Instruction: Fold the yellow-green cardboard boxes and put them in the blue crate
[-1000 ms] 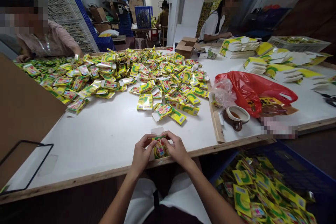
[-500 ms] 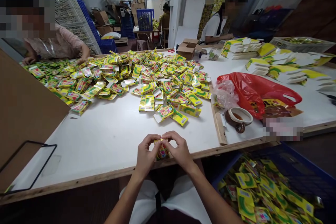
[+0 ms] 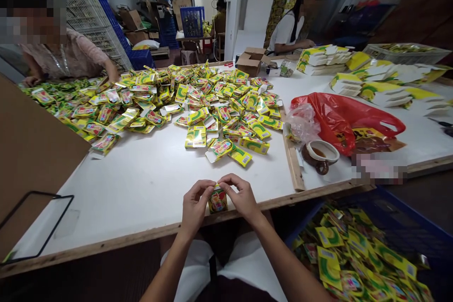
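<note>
Left hand (image 3: 194, 207) and right hand (image 3: 242, 198) are both closed in a fingertip pinch on one small carton (image 3: 217, 199). The carton stands upright just above the near edge of the table (image 3: 141, 174). Thumbs and forefingers meet at its top end, and the printed face is turned to the wearer. This grip appears to steady the body from both sides while leaving the top flap under the fingertips.

Beyond the hands lies a bare stretch of white tabletop. Behind it is a heap of cartons (image 3: 198, 99) of the same yellow-green print, spread across the table's width. They are far too many to count. Its nearest pieces lie within an arm's reach, which probably explains the spread.

One wooden strip (image 3: 292, 155) divides this table from the adjoining surface on the right. On that surface:
- One cup (image 3: 320, 153), close to the strip.
- One red bag (image 3: 339, 118), with a clear bag touching it.
- Several stacks of flat blanks (image 3: 371, 85); the exact number is unclear.

One blue crate (image 3: 389, 203) sits below the table edge at the wearer's right and holds many more packs. It is likely set low so that pieces can be dropped in.

Two other people sit at the table, one at the left (image 3: 63, 56) and one at the far side (image 3: 290, 33). A third (image 3: 221, 14) is in the room behind.
</note>
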`<action>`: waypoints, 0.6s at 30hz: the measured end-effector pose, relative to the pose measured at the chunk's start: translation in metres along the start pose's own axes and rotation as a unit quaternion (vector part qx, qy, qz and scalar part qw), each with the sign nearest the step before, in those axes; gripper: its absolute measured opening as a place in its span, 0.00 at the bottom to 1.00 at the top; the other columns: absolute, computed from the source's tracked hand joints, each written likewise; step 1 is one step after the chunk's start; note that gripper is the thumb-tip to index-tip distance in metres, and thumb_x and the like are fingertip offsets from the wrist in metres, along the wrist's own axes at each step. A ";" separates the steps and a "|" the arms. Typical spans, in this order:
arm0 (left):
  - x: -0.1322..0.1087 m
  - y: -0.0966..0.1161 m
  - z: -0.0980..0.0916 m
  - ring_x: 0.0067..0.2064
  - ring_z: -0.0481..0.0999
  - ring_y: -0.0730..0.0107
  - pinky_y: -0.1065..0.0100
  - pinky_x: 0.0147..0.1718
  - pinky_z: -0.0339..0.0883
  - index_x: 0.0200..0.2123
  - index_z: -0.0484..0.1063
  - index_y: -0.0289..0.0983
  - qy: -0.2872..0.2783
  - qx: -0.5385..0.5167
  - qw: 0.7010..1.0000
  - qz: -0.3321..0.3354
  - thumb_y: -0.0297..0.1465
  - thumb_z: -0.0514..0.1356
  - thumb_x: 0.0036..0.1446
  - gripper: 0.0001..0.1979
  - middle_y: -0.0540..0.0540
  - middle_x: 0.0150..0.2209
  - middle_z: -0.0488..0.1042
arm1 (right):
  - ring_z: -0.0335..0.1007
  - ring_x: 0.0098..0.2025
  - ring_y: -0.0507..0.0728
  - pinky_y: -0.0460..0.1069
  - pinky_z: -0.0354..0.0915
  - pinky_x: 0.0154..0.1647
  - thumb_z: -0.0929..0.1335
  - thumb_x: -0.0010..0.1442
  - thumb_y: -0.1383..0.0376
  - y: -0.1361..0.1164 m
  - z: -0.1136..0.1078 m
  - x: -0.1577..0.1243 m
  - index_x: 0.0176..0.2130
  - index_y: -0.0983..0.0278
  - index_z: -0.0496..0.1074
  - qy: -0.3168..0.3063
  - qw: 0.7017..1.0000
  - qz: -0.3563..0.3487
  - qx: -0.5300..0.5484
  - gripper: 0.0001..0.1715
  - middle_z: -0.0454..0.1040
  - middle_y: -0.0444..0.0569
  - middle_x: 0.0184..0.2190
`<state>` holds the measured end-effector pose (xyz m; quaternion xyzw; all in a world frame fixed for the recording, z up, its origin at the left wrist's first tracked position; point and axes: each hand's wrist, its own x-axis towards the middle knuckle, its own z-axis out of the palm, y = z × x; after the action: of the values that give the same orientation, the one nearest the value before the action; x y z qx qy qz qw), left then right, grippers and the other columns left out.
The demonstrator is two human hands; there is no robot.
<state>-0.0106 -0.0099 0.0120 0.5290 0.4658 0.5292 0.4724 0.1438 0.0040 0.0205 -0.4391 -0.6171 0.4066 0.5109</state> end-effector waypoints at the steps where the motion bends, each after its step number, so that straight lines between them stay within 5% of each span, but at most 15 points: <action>1: 0.000 -0.001 -0.002 0.42 0.74 0.65 0.66 0.42 0.68 0.36 0.76 0.37 -0.006 0.003 1.000 0.007 0.33 0.59 0.56 0.07 0.44 0.37 0.76 | 0.71 0.35 0.55 0.49 0.66 0.38 0.67 0.59 0.64 0.000 -0.001 -0.001 0.33 0.63 0.74 -0.001 1.000 -0.004 0.001 0.07 0.75 0.47 0.30; 9: 0.002 0.005 -0.014 0.44 0.74 0.64 0.64 0.44 0.67 0.36 0.77 0.39 -0.079 0.106 0.989 0.071 0.30 0.60 0.56 0.06 0.44 0.39 0.74 | 0.72 0.36 0.56 0.49 0.68 0.37 0.68 0.58 0.66 0.002 0.001 -0.007 0.35 0.59 0.75 -0.022 0.999 -0.042 -0.017 0.04 0.75 0.46 0.32; 13: 0.025 0.006 -0.006 0.41 0.73 0.65 0.64 0.40 0.68 0.43 0.73 0.39 -0.053 0.203 0.976 0.063 0.32 0.57 0.58 0.11 0.43 0.41 0.72 | 0.71 0.37 0.57 0.51 0.66 0.40 0.65 0.61 0.63 -0.023 -0.047 -0.022 0.34 0.61 0.73 0.073 0.990 -0.021 -0.119 0.07 0.74 0.48 0.33; 15: 0.043 -0.004 0.002 0.37 0.72 0.66 0.63 0.36 0.68 0.48 0.69 0.39 -0.005 0.279 0.959 0.049 0.33 0.58 0.56 0.15 0.43 0.40 0.70 | 0.70 0.37 0.59 0.54 0.65 0.41 0.64 0.60 0.58 -0.043 -0.093 -0.038 0.35 0.61 0.72 0.175 0.945 0.004 -0.277 0.10 0.74 0.49 0.34; 18: 0.070 -0.026 0.020 0.38 0.70 0.62 0.60 0.38 0.67 0.46 0.71 0.38 0.036 0.360 0.931 0.056 0.30 0.62 0.50 0.17 0.43 0.38 0.66 | 0.69 0.42 0.65 0.61 0.60 0.47 0.65 0.58 0.52 -0.072 -0.158 -0.067 0.34 0.59 0.73 0.308 0.824 0.009 -0.476 0.15 0.74 0.55 0.36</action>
<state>0.0096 0.0625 -0.0050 0.6691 0.6114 0.3704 0.2031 0.2970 -0.0727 0.0942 -0.7352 -0.5410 -0.0893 0.3985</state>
